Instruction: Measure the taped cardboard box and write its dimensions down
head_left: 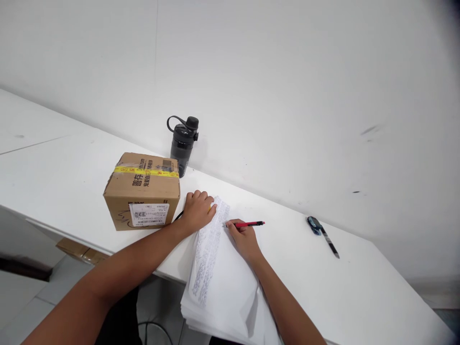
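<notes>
A thick stack of white paper (223,282) lies on the white table (359,287), hanging over its near edge; a column of writing runs down its left side. My left hand (197,211) rests on the top left corner of the stack, fingers curled, pressing it down beside the cardboard box (143,191). My right hand (242,237) lies on the paper, closed around a red pen (249,224) whose tip touches the sheet near the writing.
A dark water bottle (183,143) with a loop lid stands by the wall behind the taped box. A black pen with a blue object (321,235) lies to the right. A white wall runs along the table's far edge.
</notes>
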Motion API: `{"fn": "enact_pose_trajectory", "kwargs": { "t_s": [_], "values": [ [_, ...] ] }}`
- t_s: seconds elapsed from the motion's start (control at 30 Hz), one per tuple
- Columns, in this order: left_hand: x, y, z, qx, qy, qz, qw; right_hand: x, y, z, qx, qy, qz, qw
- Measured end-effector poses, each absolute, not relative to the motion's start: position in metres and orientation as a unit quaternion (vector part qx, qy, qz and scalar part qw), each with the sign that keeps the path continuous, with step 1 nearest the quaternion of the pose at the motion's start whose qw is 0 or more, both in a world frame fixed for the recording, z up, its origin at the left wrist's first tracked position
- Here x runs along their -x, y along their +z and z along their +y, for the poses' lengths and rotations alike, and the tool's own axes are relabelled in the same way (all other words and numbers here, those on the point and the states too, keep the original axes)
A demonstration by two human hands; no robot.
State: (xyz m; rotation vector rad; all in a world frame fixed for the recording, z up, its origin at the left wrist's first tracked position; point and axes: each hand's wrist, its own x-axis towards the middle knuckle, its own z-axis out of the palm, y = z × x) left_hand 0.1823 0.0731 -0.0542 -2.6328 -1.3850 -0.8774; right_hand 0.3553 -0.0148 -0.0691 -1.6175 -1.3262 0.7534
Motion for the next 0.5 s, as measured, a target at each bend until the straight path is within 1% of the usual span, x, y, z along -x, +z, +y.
{"fn": "enact_pose_trajectory", "kwargs": {
  "t_s": [0.5],
  "values": [
    [-0.1816, -0.0526, 0.0717, 0.849, -0.276, -0.451, 0.001, -0.3566, -0.0684, -0.0169, 0.652, 0.291, -0.545, 0.439]
  ]
}}
